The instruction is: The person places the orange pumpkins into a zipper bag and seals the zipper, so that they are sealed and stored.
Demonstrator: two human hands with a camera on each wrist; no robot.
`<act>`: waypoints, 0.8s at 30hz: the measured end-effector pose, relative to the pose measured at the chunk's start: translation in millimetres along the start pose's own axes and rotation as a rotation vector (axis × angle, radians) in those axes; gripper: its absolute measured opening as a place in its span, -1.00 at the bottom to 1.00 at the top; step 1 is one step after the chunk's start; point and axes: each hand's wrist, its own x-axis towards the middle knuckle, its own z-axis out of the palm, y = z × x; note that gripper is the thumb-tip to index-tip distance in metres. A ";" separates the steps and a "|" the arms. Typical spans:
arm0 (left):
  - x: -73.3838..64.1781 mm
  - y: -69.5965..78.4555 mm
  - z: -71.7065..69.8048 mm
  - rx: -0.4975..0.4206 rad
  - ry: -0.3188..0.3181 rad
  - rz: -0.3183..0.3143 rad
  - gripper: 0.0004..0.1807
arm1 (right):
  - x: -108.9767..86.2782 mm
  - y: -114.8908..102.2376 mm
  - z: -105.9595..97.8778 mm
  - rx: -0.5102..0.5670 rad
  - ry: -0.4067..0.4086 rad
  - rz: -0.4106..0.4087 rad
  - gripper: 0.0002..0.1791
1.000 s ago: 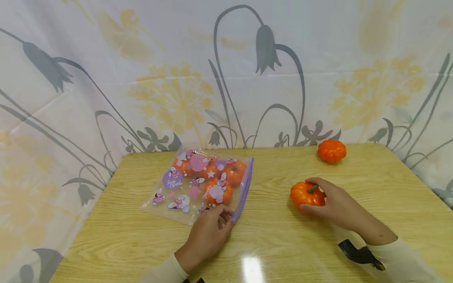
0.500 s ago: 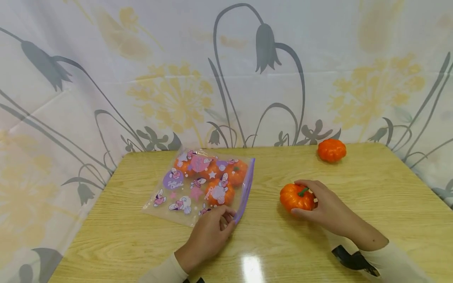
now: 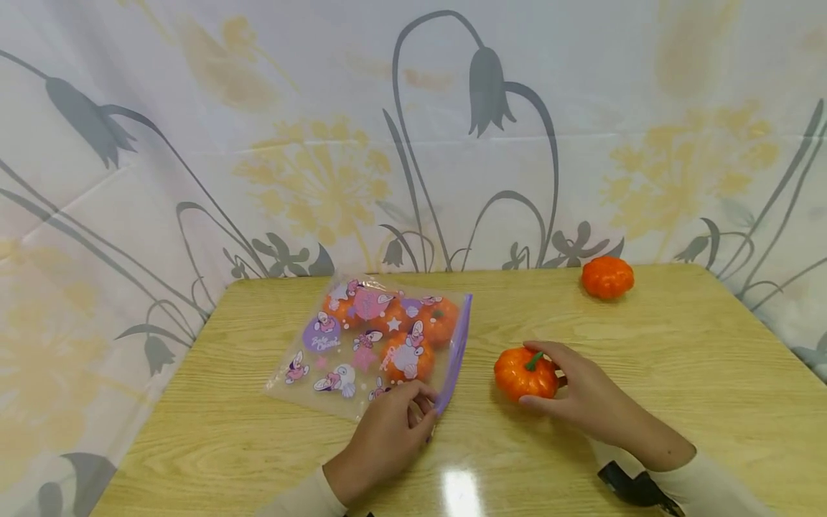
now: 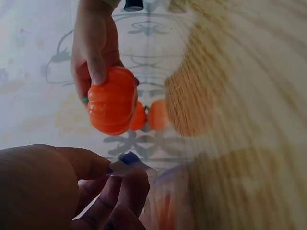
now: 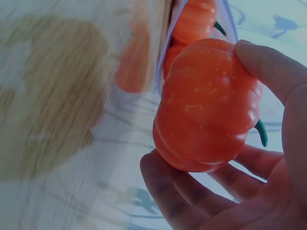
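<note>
A clear zip bag (image 3: 336,362) with pink and purple prints lies on the table, several orange toy pumpkins (image 3: 441,323) inside it. Its purple zip edge (image 3: 457,352) faces right. At the bag's near right corner my left hand (image 3: 390,434) pinches the edge between thumb and fingers, as the left wrist view also shows. To the right of the bag, my right hand (image 3: 584,402) grips another toy pumpkin (image 3: 522,375) with a green stem, thumb on one side and fingers on the other. In the right wrist view the bag's mouth stands parted behind that pumpkin (image 5: 206,105).
One more orange pumpkin (image 3: 607,278) sits near the table's back right edge. A flower-printed cloth (image 3: 310,93) hangs behind the wooden table (image 3: 220,431).
My right hand has moved left with the gripped pumpkin, closer to the bag's opening. My left hand keeps its pinch on the bag's corner.
</note>
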 end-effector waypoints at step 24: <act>-5.7 13.1 4.6 -0.103 -0.102 0.057 -0.90 | 5.0 -19.0 19.4 0.042 -0.041 -0.076 -0.15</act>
